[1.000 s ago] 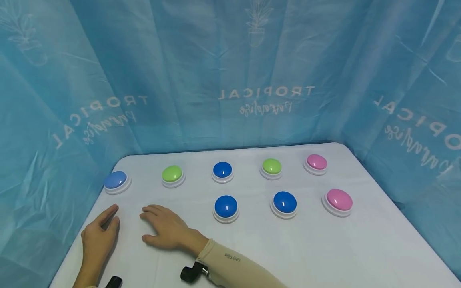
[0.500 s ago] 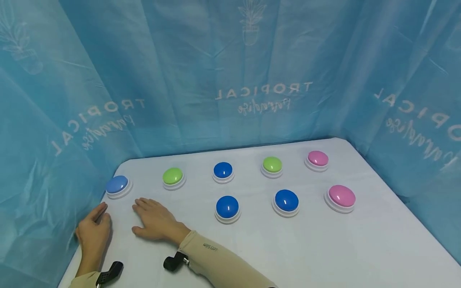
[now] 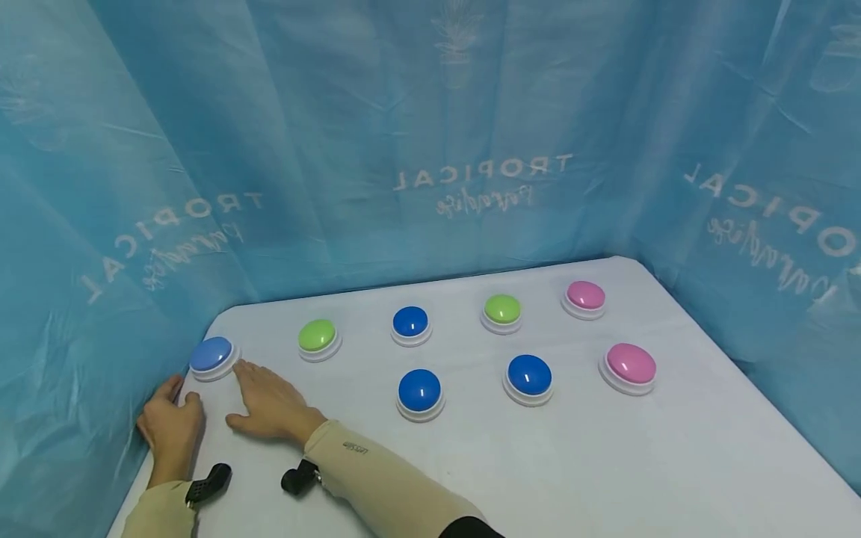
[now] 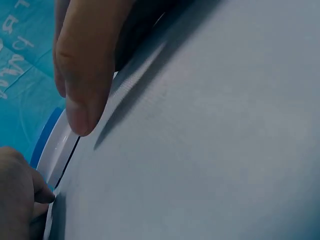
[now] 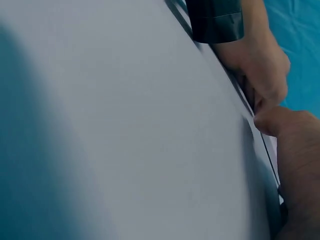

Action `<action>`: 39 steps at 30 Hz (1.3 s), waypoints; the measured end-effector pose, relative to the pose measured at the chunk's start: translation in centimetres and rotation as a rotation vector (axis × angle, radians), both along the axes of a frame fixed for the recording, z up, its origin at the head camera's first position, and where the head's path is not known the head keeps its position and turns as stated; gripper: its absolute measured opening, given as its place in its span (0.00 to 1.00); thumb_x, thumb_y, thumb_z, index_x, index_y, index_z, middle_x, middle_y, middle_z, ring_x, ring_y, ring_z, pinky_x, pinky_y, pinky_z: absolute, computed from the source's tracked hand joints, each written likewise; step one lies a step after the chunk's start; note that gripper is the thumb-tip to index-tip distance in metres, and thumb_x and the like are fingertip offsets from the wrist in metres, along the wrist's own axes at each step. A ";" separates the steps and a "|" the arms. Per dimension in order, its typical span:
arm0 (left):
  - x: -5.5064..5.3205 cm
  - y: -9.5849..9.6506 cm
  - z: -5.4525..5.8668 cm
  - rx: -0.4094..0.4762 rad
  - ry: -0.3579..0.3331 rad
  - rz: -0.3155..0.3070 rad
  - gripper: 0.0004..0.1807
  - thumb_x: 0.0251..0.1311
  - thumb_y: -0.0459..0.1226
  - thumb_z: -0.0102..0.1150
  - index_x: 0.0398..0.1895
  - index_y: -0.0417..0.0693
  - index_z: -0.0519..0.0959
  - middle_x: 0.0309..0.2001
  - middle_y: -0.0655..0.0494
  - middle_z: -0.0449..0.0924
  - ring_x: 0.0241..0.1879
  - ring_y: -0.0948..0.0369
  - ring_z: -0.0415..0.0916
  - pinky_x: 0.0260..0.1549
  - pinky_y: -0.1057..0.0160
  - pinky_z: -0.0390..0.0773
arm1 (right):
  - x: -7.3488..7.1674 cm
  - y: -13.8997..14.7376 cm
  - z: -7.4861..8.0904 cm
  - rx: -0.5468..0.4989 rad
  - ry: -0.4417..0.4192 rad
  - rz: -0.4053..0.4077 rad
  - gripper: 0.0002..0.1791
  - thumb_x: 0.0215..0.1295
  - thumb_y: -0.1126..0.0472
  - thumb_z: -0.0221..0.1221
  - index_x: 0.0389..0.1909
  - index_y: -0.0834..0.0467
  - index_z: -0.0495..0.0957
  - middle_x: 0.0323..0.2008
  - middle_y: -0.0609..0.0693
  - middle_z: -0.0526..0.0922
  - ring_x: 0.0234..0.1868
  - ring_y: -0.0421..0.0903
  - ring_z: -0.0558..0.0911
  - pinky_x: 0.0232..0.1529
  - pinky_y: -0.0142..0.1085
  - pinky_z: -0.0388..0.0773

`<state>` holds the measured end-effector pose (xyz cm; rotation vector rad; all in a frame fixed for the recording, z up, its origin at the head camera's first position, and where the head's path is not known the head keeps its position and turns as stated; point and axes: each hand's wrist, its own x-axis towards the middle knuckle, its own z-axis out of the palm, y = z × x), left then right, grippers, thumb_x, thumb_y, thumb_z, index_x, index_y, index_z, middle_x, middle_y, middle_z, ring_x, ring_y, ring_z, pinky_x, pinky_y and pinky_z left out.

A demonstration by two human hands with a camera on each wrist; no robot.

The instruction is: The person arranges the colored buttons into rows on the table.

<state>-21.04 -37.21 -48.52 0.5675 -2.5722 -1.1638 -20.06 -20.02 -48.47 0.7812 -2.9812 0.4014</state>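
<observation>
A light blue push button [image 3: 211,354] on a round white base stands at the table's far left corner. Just in front of it is my left hand [image 3: 170,426], thumb and forefinger apart, with nothing visible between them. My right hand [image 3: 272,403] is stretched out at the base's right side, its fingertips at or against the rim; contact is unclear. In the left wrist view, the left thumb [image 4: 87,95] hangs near the white base [image 4: 59,150], and the right hand [image 4: 17,195] is beyond. The right wrist view has both hands close together at its right edge.
More domed buttons stand on the white table [image 3: 605,463]: green ones [image 3: 317,335] [image 3: 502,308], dark blue ones [image 3: 420,391] [image 3: 411,322] [image 3: 529,375], and pink ones [image 3: 631,364] [image 3: 586,295]. A blue printed curtain [image 3: 323,194] encloses the back and sides.
Both hands have moved left and forward over the table, up to the light blue button. The right fingers have straightened toward its base. The head view has shifted slightly; the buttons keep their places.
</observation>
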 end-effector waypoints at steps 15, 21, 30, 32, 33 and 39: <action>-1.4 -0.3 -0.1 -0.025 -0.022 -0.015 0.35 0.69 0.29 0.38 0.81 0.32 0.56 0.75 0.33 0.62 0.80 0.33 0.49 0.80 0.39 0.42 | -1.5 -2.1 -0.4 0.009 0.012 -0.046 0.53 0.71 0.30 0.56 0.85 0.53 0.48 0.82 0.42 0.59 0.82 0.34 0.57 0.79 0.24 0.51; -1.4 0.0 -0.1 -0.050 -0.011 -0.046 0.35 0.68 0.27 0.37 0.80 0.33 0.57 0.75 0.35 0.63 0.80 0.34 0.51 0.80 0.38 0.46 | -1.7 -1.9 -0.1 0.030 0.020 -0.032 0.57 0.68 0.27 0.58 0.85 0.54 0.47 0.83 0.42 0.58 0.82 0.34 0.57 0.80 0.25 0.51; -0.4 -0.5 -0.4 -0.065 0.044 -0.069 0.34 0.66 0.26 0.39 0.79 0.33 0.62 0.73 0.33 0.67 0.79 0.34 0.56 0.78 0.36 0.49 | -1.4 -2.0 -0.4 0.031 0.030 -0.017 0.63 0.64 0.21 0.56 0.86 0.56 0.44 0.83 0.43 0.57 0.83 0.35 0.56 0.80 0.24 0.50; -0.1 -0.4 -0.7 -0.067 0.049 -0.066 0.34 0.66 0.26 0.41 0.78 0.32 0.63 0.72 0.33 0.68 0.78 0.34 0.56 0.78 0.35 0.49 | -1.1 -1.9 -0.4 0.035 0.039 -0.013 0.64 0.63 0.20 0.57 0.85 0.56 0.45 0.83 0.44 0.57 0.83 0.35 0.57 0.79 0.24 0.50; 0.1 -0.3 -0.8 -0.071 0.053 -0.065 0.33 0.66 0.27 0.42 0.77 0.32 0.64 0.72 0.33 0.68 0.78 0.33 0.56 0.77 0.35 0.49 | -0.9 -1.8 -0.4 0.037 0.041 -0.010 0.64 0.62 0.20 0.57 0.85 0.56 0.45 0.83 0.44 0.57 0.83 0.35 0.57 0.79 0.24 0.50; 1.2 0.5 -0.5 -0.118 0.089 -0.063 0.30 0.68 0.28 0.46 0.75 0.30 0.67 0.70 0.31 0.71 0.72 0.29 0.61 0.72 0.33 0.55 | 0.0 -1.3 -0.2 0.053 0.060 0.015 0.63 0.64 0.22 0.56 0.85 0.58 0.44 0.84 0.45 0.56 0.83 0.36 0.55 0.79 0.23 0.49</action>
